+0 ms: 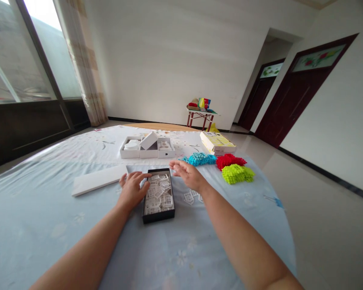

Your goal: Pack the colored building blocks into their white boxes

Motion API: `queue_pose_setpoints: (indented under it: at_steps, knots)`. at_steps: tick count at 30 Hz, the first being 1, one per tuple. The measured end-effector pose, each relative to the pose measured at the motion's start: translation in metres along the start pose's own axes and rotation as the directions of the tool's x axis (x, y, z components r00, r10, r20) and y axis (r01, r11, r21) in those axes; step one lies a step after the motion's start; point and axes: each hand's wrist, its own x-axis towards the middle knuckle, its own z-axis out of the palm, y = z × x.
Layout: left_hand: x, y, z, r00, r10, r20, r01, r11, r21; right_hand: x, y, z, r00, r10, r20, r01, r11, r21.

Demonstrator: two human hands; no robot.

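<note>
A shallow black box [159, 215] lies on the light blue cloth in front of me, filled with several small white lattice pieces [159, 193]. My left hand [133, 189] rests on the box's left edge, fingers curled, index finger pointing along its far rim. Its fingers hold nothing that I can make out. My right hand [187, 174] hovers just right of the box's far corner, fingers stretched out and empty. Two loose white lattice pieces [190, 197] lie on the cloth beside my right forearm.
A long white lid [98, 179] lies left of the box. White open boxes [148, 148] stand farther back, a yellow flat box [217, 142] at right. Blue [201, 158], red [229, 160] and green [237, 173] piles of small pieces sit right. The table edge curves at right.
</note>
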Motion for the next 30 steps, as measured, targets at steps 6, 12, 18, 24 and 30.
queue_pose_setpoints:
  at_steps: [6, 12, 18, 24, 30]
  knots:
    - [0.000, -0.001, 0.001, 1.000, 0.001, 0.002, -0.001, 1.000, 0.006, -0.025, 0.020, -0.048, 0.985, 0.166, -0.039, -0.165, 0.877, -0.451]
    - [0.002, -0.001, 0.001, 1.000, 0.003, 0.003, -0.003, 1.000, 0.016, -0.050, 0.038, -0.073, 0.897, 0.423, 0.129, -0.256, 0.735, -0.627]
    - [0.001, -0.003, 0.001, 1.000, 0.008, -0.007, -0.008, 1.000, 0.021, -0.055, 0.041, -0.072, 0.851, 0.482, 0.210, -0.228, 0.699, -0.678]
    - [0.001, -0.004, 0.002, 1.000, 0.010, -0.001, -0.010, 0.999, 0.031, -0.048, 0.051, -0.067, 0.932, 0.343, 0.116, -0.242, 0.829, -0.503]
    - [0.001, -0.004, 0.002, 1.000, 0.005, 0.016, -0.006, 1.000, 0.029, -0.043, 0.059, -0.056, 0.930, 0.343, 0.130, -0.268, 0.877, -0.398]
